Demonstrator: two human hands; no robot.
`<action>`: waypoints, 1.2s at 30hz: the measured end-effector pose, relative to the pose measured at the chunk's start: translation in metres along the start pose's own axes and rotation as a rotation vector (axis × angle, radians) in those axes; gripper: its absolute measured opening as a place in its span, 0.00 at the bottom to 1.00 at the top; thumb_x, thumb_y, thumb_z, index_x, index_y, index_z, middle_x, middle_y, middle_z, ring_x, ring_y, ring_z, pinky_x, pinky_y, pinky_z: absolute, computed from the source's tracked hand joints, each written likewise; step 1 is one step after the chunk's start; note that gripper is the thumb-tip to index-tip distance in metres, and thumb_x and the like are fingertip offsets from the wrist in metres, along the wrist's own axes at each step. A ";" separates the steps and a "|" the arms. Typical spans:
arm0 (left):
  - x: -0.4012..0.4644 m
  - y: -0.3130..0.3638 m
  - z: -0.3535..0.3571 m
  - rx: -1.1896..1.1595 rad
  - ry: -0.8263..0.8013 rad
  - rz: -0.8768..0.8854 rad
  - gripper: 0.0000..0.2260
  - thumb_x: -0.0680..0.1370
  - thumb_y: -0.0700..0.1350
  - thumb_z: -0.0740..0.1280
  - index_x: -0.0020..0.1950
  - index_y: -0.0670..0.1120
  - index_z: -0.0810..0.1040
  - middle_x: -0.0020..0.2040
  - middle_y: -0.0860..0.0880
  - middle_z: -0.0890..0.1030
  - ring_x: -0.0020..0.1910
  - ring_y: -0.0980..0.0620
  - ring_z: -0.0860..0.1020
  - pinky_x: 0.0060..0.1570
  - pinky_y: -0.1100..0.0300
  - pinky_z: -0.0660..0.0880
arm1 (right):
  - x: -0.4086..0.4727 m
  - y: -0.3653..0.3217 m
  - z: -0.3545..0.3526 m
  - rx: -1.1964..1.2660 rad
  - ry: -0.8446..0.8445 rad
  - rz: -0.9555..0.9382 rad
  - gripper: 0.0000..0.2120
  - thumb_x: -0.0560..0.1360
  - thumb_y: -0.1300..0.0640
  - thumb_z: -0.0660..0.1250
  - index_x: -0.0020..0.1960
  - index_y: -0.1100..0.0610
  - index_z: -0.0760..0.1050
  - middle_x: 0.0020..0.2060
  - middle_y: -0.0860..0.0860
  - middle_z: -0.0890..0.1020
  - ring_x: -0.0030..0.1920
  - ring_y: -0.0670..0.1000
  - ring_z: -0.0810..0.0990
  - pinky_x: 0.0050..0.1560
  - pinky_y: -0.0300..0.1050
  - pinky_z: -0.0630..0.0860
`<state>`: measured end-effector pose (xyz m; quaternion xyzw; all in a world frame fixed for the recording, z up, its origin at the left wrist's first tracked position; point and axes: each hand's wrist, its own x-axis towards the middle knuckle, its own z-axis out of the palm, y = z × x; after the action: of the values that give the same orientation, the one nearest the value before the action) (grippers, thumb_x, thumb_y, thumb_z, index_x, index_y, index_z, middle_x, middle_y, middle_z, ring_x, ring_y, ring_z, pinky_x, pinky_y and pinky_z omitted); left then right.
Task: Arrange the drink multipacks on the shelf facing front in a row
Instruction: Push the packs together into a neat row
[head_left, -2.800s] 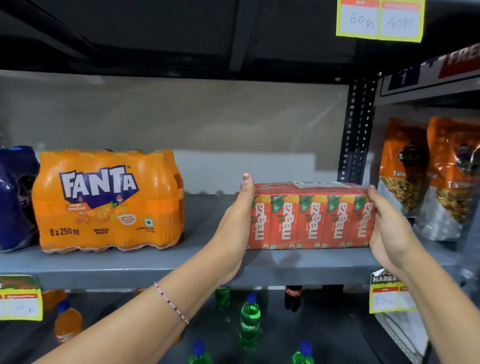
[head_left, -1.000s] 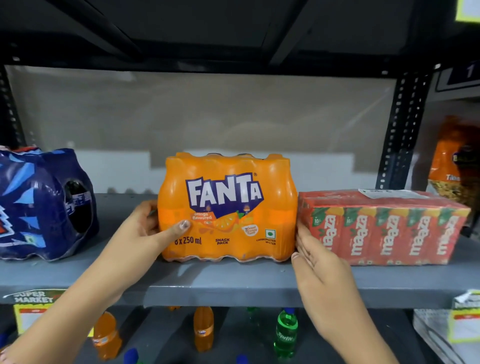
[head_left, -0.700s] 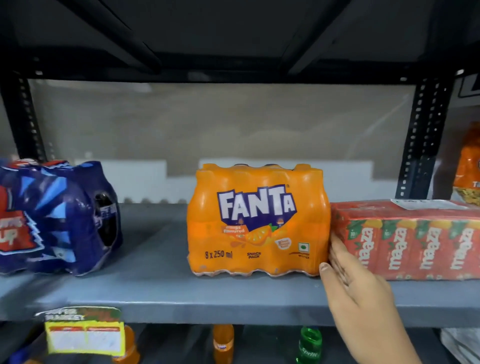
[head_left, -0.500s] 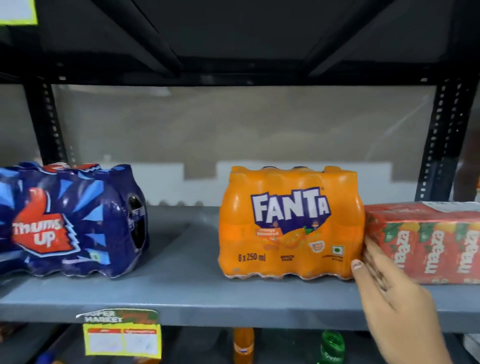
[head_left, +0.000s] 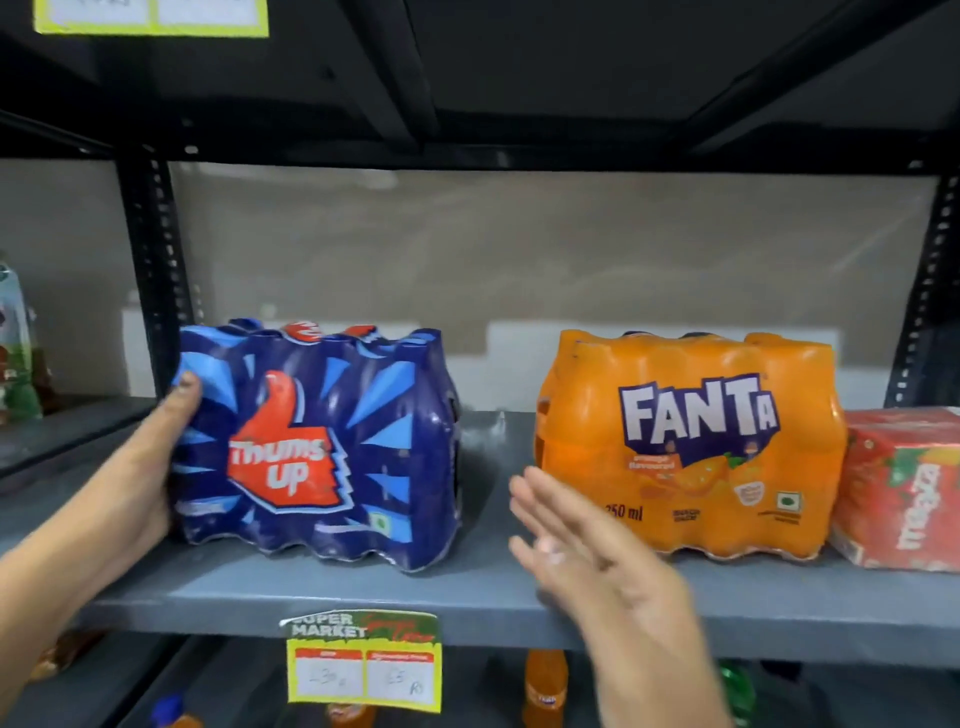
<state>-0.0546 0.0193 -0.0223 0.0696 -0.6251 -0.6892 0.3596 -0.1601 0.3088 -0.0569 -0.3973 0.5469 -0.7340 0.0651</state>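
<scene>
A blue Thums Up multipack (head_left: 317, 447) stands on the grey shelf (head_left: 467, 592), turned slightly so its label faces front-left. My left hand (head_left: 150, 467) presses against its left end, thumb on the upper corner. My right hand (head_left: 587, 551) hovers open and blurred in the gap between that pack and the orange Fanta multipack (head_left: 691, 441), touching neither. The Fanta faces front. A red Maaza carton pack (head_left: 904, 488) sits tight against the Fanta's right side, cut off by the frame edge.
Black perforated uprights (head_left: 156, 270) stand at the shelf's left and right ends. A yellow price tag (head_left: 363, 665) hangs from the shelf's front lip. Loose orange and green bottles (head_left: 545, 686) stand on the shelf below. Another shelf bay lies to the left.
The view has swung left. My right hand left the Fanta–Maaza seam and moved left into the gap. My left hand came back into view and took hold of the Thums Up pack's left end.
</scene>
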 end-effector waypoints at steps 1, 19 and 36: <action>-0.001 0.005 0.002 -0.012 0.018 -0.003 0.40 0.44 0.73 0.79 0.51 0.54 0.87 0.45 0.54 0.91 0.41 0.54 0.89 0.34 0.53 0.86 | 0.006 0.005 0.013 -0.046 -0.125 0.063 0.23 0.74 0.50 0.73 0.66 0.35 0.74 0.59 0.30 0.81 0.62 0.33 0.78 0.64 0.38 0.76; 0.011 -0.020 0.027 0.111 0.158 -0.044 0.46 0.45 0.78 0.73 0.57 0.54 0.83 0.46 0.51 0.91 0.42 0.49 0.90 0.47 0.52 0.81 | 0.064 0.037 0.029 -0.470 0.044 0.104 0.17 0.81 0.50 0.63 0.68 0.41 0.65 0.56 0.28 0.74 0.52 0.23 0.73 0.44 0.18 0.70; -0.088 -0.030 0.108 0.269 0.218 0.527 0.14 0.82 0.40 0.65 0.67 0.46 0.79 0.67 0.48 0.83 0.69 0.52 0.79 0.68 0.57 0.76 | -0.010 -0.019 -0.069 -0.297 0.580 -0.280 0.11 0.79 0.63 0.67 0.55 0.49 0.80 0.53 0.45 0.86 0.54 0.40 0.83 0.53 0.35 0.78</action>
<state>-0.0616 0.1573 -0.0580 0.0254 -0.6649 -0.4720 0.5784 -0.1917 0.3731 -0.0518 -0.2486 0.5837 -0.7305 -0.2525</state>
